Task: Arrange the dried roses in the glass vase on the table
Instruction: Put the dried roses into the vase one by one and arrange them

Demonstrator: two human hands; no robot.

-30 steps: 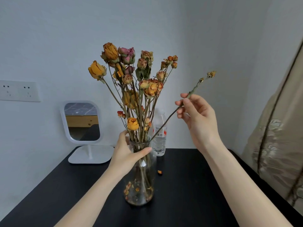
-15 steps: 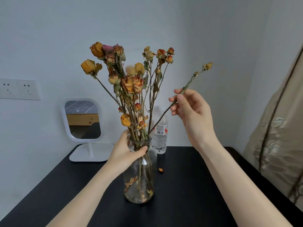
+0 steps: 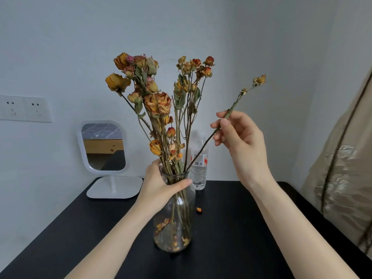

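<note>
Pale walls back a black table, where the vase stands upright. The left hand grips the vase's neck, thumb across the front, fingers curled round behind. Dried roses stand bunched in the vase, their stems reaching down among loose petals at its bottom. Up and right of the vase, the right hand pinches one thin stem between thumb and fingertips; its foot sits in the vase's mouth and it leans out rightward, small buds at the tip. Just behind the vase stands a bottle; behind-left, a mirror. A petal scrap lies just right of the vase. Well right of the vase hangs beige fabric.
</note>
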